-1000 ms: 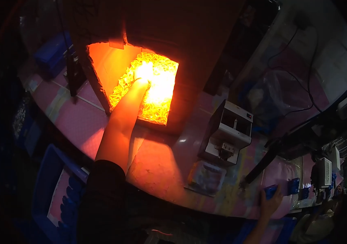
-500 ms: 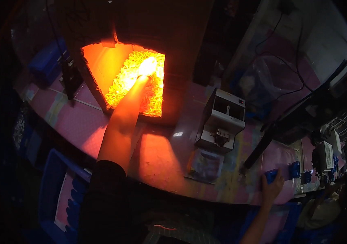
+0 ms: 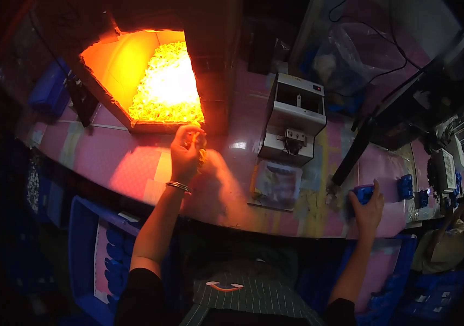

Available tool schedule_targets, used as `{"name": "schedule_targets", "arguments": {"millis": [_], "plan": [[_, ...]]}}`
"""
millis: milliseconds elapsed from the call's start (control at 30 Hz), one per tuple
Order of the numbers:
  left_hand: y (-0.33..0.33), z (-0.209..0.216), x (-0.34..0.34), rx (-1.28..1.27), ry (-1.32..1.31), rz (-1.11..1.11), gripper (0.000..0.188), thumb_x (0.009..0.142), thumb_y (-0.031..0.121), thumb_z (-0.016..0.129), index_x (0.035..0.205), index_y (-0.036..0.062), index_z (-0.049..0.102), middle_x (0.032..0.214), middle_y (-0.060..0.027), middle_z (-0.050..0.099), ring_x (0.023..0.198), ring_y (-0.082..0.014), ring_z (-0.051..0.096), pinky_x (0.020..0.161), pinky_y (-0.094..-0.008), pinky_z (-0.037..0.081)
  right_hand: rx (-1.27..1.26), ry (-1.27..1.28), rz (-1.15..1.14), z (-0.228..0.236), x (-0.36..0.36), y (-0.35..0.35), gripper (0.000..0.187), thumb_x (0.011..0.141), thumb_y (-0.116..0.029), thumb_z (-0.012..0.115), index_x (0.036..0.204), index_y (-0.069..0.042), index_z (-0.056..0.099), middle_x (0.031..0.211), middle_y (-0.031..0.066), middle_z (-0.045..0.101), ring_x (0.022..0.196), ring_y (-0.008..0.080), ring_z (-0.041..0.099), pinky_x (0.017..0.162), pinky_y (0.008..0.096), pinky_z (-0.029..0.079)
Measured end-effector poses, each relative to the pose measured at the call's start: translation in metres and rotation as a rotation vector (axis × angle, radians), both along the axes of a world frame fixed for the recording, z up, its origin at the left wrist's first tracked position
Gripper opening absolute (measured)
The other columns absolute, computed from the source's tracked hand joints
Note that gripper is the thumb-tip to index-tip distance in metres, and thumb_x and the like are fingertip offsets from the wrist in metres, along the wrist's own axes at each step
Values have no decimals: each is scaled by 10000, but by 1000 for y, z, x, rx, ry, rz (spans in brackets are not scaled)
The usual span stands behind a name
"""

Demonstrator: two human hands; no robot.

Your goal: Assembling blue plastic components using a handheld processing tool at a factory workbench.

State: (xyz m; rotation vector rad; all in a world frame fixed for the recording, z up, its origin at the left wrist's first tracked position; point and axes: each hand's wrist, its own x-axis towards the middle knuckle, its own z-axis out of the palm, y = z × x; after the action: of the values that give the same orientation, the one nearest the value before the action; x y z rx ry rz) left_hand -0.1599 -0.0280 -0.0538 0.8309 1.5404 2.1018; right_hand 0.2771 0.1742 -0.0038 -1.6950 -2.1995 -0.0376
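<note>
My left hand (image 3: 186,155), with a bracelet at the wrist, is closed just in front of a glowing cardboard box (image 3: 107,95). Small curled, ring-like pieces (image 3: 158,106) are heaped inside, yellow under the orange light. A few similar small pieces (image 3: 203,156) show at my left fingers; their exact kind is unclear. At the right, my right hand (image 3: 369,209) grips a blue part (image 3: 363,193) between thumb and fingers on the pink tabletop. Another blue part (image 3: 405,186) stands just right of that hand.
A white and grey bench device (image 3: 294,119) stands mid-table, with a clear shallow tray (image 3: 276,185) before it. A black monitor-like unit (image 3: 411,92) on a stand rises at the right. Blue bins (image 3: 82,250) with blue parts sit below the table edge.
My left hand has come out of the glowing box, back toward me, with small pieces at its fingers. My right hand stays at the blue part. The whole view has shifted.
</note>
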Motion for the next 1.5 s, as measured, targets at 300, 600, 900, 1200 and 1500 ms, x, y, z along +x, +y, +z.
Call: {"name": "schedule_targets", "arguments": {"millis": [300, 600, 900, 1200, 1500], "plan": [[-9, 14, 12, -591, 893, -120, 378, 795, 63, 752, 1154, 55, 636, 1212, -141, 621, 1159, -339, 565, 985, -417, 474, -441, 619, 95, 25, 23, 10, 672, 877, -359, 730, 1438, -99, 466, 1177, 150, 572, 934, 198, 589, 822, 339, 495], [-12, 27, 34, -427, 1048, 5, 207, 793, 75, 732, 999, 96, 719, 1101, -78, 663, 1062, -290, 591, 909, -419, 480, -44, 3, 5, -24, 74, 27, 600, 909, -277, 687, 1440, -97, 474, 1345, 233, 541, 1232, 397, 522, 1025, 455, 419], [57, -3, 49, -500, 1253, -159, 71, 796, 105, 686, 845, 60, 709, 889, -86, 628, 892, -295, 589, 795, -411, 490, -9, 8, 590, 12, 23, -26, 553, 773, -29, 700, 1312, -43, 578, 1384, 161, 527, 1263, 365, 501, 1052, 436, 410], [43, 44, 96, -304, 1070, -141, 98, 737, 103, 744, 806, 68, 684, 821, -64, 607, 829, -277, 578, 789, -409, 469, -142, 116, 523, 2, 24, -31, 484, 656, 36, 755, 1125, -49, 673, 1361, 167, 511, 1240, 369, 512, 1018, 421, 452], [54, 11, 130, -407, 1342, -151, 70, 719, 104, 704, 781, 96, 671, 862, -27, 566, 921, -220, 543, 813, -360, 424, -107, 416, 635, 17, -41, -64, 484, 612, -67, 860, 1073, -56, 710, 1243, 138, 560, 1123, 316, 553, 933, 390, 478]]}}
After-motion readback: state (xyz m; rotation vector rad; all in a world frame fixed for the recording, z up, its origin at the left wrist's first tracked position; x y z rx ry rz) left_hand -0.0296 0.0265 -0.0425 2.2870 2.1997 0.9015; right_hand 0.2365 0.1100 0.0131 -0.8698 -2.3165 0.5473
